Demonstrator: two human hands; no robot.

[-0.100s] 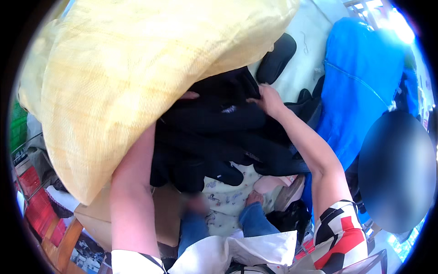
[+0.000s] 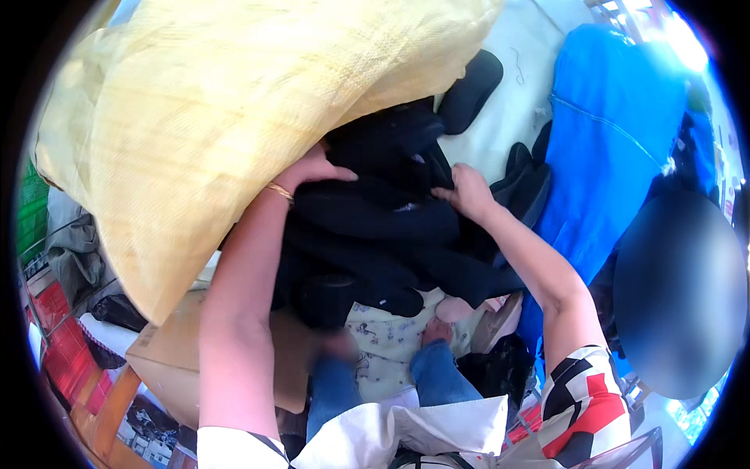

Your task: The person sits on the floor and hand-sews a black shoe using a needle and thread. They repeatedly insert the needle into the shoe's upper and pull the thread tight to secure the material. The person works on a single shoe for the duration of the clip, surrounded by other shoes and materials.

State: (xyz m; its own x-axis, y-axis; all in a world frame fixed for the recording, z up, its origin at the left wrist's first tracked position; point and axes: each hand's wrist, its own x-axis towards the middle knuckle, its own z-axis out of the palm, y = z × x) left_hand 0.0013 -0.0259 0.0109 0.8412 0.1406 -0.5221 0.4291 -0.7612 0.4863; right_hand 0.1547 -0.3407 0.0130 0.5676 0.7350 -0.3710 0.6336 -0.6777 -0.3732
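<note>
White cloth (image 2: 508,109) covers the surface at the top, and a big blue cloth (image 2: 609,141) lies on the right side. Black clothes (image 2: 375,227) sit in a heap in the middle, spilling out from under a big yellow sack (image 2: 234,117). The left hand (image 2: 312,170) rests at the mouth of the sack, right where the black clothes come out. Its fingers lie flat and spread on top of the heap, touching it, not closed around anything. The right hand (image 2: 469,191) is on the other side of the heap. Its fingers curl down and pinch a fold of the black clothes. A gold bracelet (image 2: 279,191) sits on the left wrist. Down low, a brown box (image 2: 168,367) stands beside the person's blue jeans (image 2: 433,375).
</note>
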